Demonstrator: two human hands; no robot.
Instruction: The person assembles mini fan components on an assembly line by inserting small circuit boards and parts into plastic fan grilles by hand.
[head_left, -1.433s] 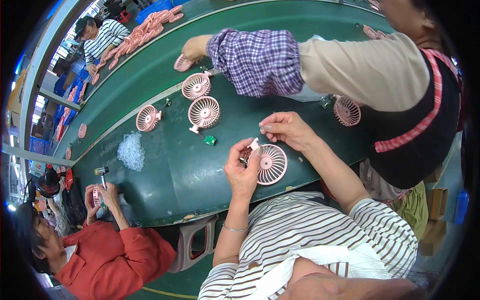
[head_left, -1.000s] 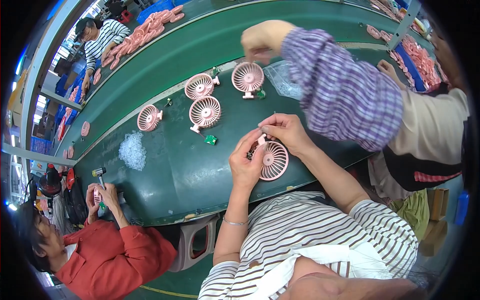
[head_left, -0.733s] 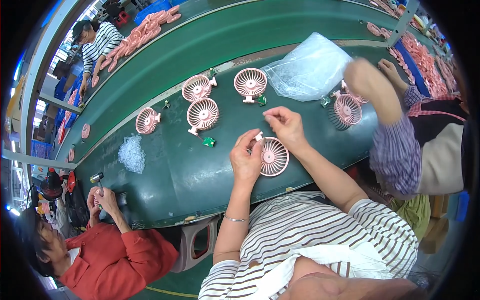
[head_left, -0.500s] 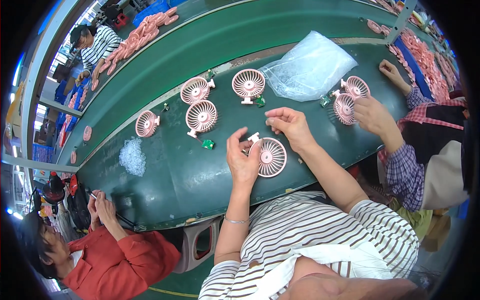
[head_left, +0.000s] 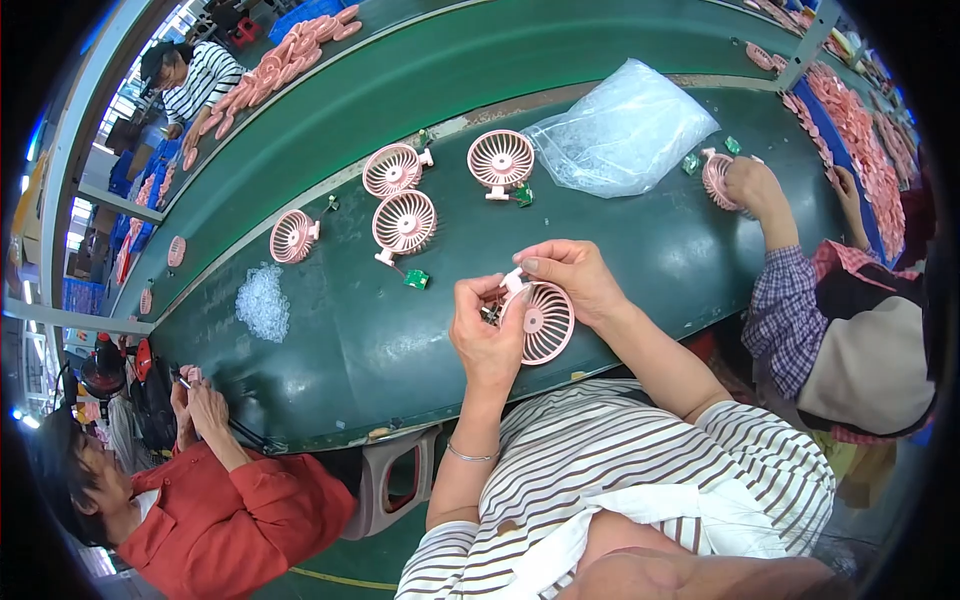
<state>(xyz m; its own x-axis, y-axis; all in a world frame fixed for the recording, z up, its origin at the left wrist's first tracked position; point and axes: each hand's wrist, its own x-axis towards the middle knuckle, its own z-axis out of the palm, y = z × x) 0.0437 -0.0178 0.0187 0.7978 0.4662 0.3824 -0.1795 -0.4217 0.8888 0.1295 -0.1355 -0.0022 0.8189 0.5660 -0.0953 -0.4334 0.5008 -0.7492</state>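
Note:
My left hand (head_left: 486,330) is closed around the side of a pink round fan head (head_left: 549,330), thumb on its slatted grille. A small dark part (head_left: 490,313) shows by the left fingers, too covered to name. At the fan's short pale stem (head_left: 514,281), the fingertips of my right hand (head_left: 583,280) are pinched together and touching it. Whatever tiny piece they may hold is hidden. Beyond my hands lie more fan heads (head_left: 404,222), (head_left: 501,160), some with a green circuit board (head_left: 416,280) on a wire.
Small clear plastic pieces (head_left: 263,303) are heaped at the left; a clear bag (head_left: 625,130) of them lies at the far right. A co-worker's hand (head_left: 757,187) covers a fan head (head_left: 716,180) at right. Another person in red (head_left: 235,525) works at left. A green conveyor belt (head_left: 330,125) runs behind.
My right hand has come down and left from above the table to the stem of the fan head. The co-worker at right has moved a hand farther away, over a fan head.

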